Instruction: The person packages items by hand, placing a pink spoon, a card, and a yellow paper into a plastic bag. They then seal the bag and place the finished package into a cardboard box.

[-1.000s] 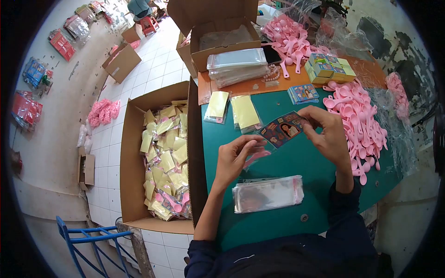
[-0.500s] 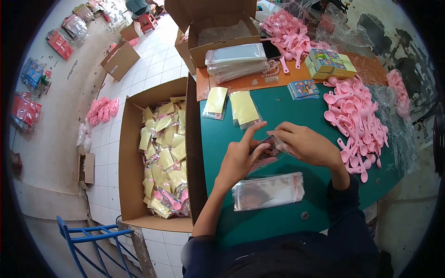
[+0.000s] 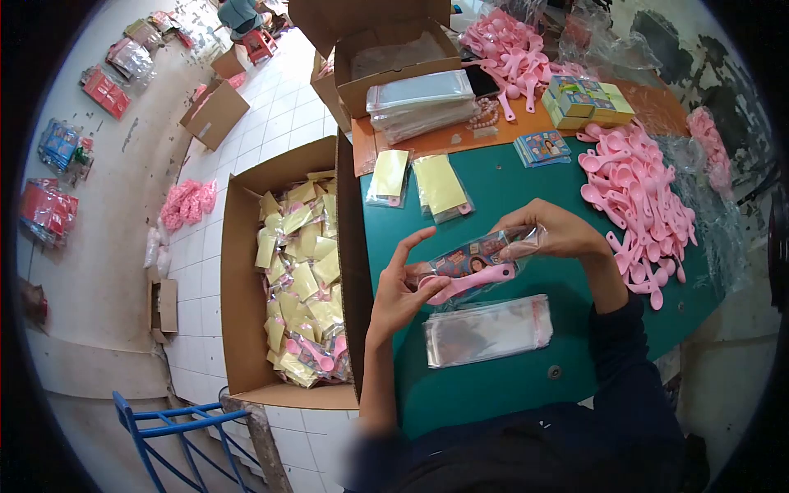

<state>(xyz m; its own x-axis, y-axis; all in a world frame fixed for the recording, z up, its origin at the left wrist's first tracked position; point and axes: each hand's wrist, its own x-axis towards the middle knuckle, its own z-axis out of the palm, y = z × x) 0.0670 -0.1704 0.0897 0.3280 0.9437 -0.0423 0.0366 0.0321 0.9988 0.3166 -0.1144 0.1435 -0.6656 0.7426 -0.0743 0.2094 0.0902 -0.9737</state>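
Note:
My left hand [image 3: 404,287] pinches the left end of a clear bag [image 3: 493,278], its thumb over the bowl of the pink spoon [image 3: 472,282] inside. Behind the spoon, in the same bag, shows a blue printed card [image 3: 467,260]. At the bag's right end, my right hand [image 3: 549,232] grips the clear plastic. A stack of flat clear bags [image 3: 489,332] lies on the green table just below. Beyond my hands lie filled bags with yellow backs [image 3: 440,185] and a small pile of blue cards [image 3: 542,149].
On the left, a deep cardboard box [image 3: 355,271] holds many filled bags. A heap of pink spoons [image 3: 637,197] covers the right side. At the back are more clear bags [image 3: 419,94], card stacks [image 3: 588,100] and a spoon pile [image 3: 509,49]. A person [image 3: 240,15] sits far off.
The held bag has turned face up, showing the spoon and card. My right hand has shifted right along it, and my left thumb now presses on the spoon end. The view has shifted slightly.

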